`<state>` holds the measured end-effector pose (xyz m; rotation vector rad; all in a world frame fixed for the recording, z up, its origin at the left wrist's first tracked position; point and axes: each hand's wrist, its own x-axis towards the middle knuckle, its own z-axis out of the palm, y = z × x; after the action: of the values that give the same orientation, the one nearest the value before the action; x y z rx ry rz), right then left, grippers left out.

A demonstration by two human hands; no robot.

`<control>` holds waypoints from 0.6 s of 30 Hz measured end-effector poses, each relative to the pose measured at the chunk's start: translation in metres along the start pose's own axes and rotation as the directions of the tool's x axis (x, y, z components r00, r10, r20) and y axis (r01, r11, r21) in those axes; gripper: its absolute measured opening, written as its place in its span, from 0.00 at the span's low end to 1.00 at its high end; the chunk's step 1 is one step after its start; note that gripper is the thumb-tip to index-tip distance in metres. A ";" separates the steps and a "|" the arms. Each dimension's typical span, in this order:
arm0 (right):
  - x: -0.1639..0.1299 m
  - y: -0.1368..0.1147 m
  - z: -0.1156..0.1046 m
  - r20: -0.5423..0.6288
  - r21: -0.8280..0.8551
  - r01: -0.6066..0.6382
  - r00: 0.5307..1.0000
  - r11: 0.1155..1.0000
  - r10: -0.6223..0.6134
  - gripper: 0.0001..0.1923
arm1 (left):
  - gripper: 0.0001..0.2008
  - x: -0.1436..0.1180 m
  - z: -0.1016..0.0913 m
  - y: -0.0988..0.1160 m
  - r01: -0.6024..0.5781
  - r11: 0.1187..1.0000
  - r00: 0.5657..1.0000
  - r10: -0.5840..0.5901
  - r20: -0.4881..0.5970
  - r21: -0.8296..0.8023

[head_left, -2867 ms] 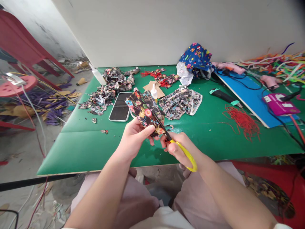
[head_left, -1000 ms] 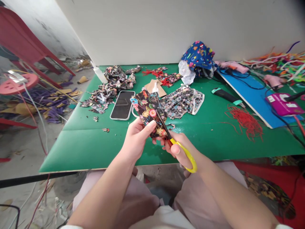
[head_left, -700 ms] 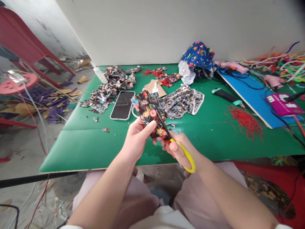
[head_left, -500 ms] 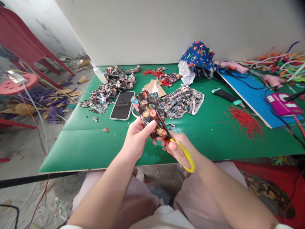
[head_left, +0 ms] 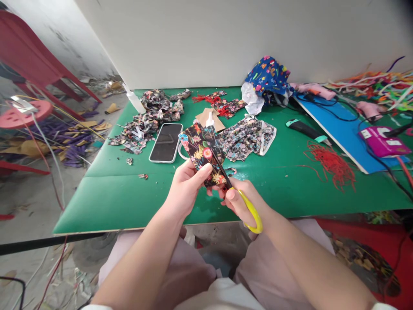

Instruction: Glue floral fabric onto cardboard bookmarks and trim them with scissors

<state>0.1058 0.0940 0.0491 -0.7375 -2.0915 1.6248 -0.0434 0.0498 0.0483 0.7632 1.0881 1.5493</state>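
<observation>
My left hand (head_left: 189,183) pinches a piece of dark floral fabric (head_left: 200,148), thumb on top, above the green table. In my right hand (head_left: 240,198) is a pair of scissors (head_left: 253,211) with yellow handles, my thumb through one loop. The dark blades lie along the right edge of the fabric; whether they are parted is hard to tell. Behind the fabric, a white nozzle tip (head_left: 210,119) and a brown card (head_left: 204,115) are partly covered. More floral fabric (head_left: 247,137) lies just right of the scissors.
A phone (head_left: 166,142), a heap of fabric scraps (head_left: 161,105) and a white bottle (head_left: 135,101) lie left on the green table (head_left: 122,198). To the right are a utility knife (head_left: 306,130), red threads (head_left: 335,163), a blue board (head_left: 338,133) and cables. Blue patterned cloth (head_left: 269,79) sits behind.
The fabric's upper end has shifted slightly right and down in my left hand. The scissors' yellow handle has moved a little to the left. Everything else stays put.
</observation>
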 end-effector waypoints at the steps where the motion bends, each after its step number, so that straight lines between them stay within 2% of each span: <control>1: 0.000 0.000 0.000 0.000 -0.003 -0.004 1.000 1.000 0.004 0.35 | 0.09 0.000 -0.001 0.000 0.002 1.000 1.000 -0.002 0.002 0.005; 6: -0.001 0.000 0.001 -0.054 -0.049 -0.056 0.997 0.997 0.053 0.35 | 0.11 0.003 -0.005 -0.001 -0.041 0.998 0.999 0.040 0.021 0.037; 9: -0.001 -0.002 0.001 -0.069 -0.063 -0.066 0.996 0.996 0.062 0.33 | 0.15 0.006 -0.005 -0.001 -0.090 0.996 0.995 0.090 -0.046 0.004; 13: 0.000 -0.003 0.000 -0.025 -0.061 -0.062 0.998 0.996 0.061 0.34 | 0.13 0.008 -0.002 0.000 -0.157 0.987 0.974 0.147 -0.171 -0.044; 18: 0.000 0.004 -0.002 0.081 0.038 -0.057 0.995 0.998 0.054 0.42 | 0.09 0.006 0.000 0.003 -0.167 0.983 0.972 0.152 -0.178 -0.075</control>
<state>0.1075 0.0964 0.0458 -0.7347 -2.1039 1.7488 -0.0457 0.0554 0.0510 0.6792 1.0954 1.8154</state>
